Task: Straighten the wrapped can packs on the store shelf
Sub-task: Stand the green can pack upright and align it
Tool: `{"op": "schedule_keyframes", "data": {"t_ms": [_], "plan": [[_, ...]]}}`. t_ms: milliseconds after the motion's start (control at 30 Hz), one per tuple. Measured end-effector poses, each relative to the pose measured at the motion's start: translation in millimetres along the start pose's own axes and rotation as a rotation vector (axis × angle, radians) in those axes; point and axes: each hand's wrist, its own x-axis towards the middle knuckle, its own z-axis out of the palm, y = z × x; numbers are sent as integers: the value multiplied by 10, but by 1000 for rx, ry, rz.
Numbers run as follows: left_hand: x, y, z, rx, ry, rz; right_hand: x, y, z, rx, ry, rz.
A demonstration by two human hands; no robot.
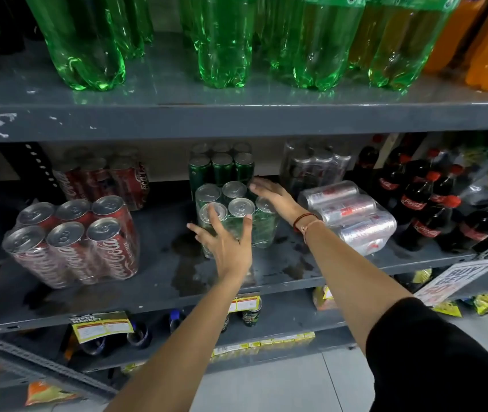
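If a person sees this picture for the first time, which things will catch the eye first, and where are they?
Two bare hands frame the green can pack at the middle of the shelf: the left hand on its front, the right hand at its far right side. Big green bottles fill the shelf above, and a silver can pack lies on its side to the right.

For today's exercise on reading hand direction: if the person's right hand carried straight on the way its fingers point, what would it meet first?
The right hand points back and left over the front green can pack. It would probably meet the rear green can pack first, though depth is unclear.
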Motion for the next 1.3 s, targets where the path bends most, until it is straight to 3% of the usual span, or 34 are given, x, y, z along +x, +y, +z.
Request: {"op": "schedule_keyframes", "data": {"t_ms": [133, 300, 400, 467, 533, 667, 733, 933, 1000, 1200, 1300], "plan": [[262, -111, -119, -10, -5, 17, -284, 116, 74, 41, 159, -41], [898, -201, -627, 115, -264, 221, -867, 318, 477, 14, 372, -161], [1161, -182, -757, 152, -455, 210, -1104, 286, 953, -89, 556, -148], [1235, -166, -811, 186, -473, 207, -1200, 226, 1198, -160, 618, -162], [1189, -130, -846, 143, -395, 183, -1258, 211, 1275, -179, 613, -196], [606, -91, -806, -72, 101, 133, -1133, 158, 992, -58, 586, -239], [164, -76, -644, -84, 198, 135, -861, 58, 732, -22, 488, -205], [-392, 28, -56, 58, 139, -23, -10, -250, 254, -437, -115, -111], [-339, 48, 23, 82, 168, -45, 115, -265, 255, -535, -232, -72], [-27, -87, -86, 78, 182, -28, 46, -114, 286, -301, -14, -59], [380, -234, -526, 115, -67, 107, -149, 50, 238, -303, 128, -77]]}}
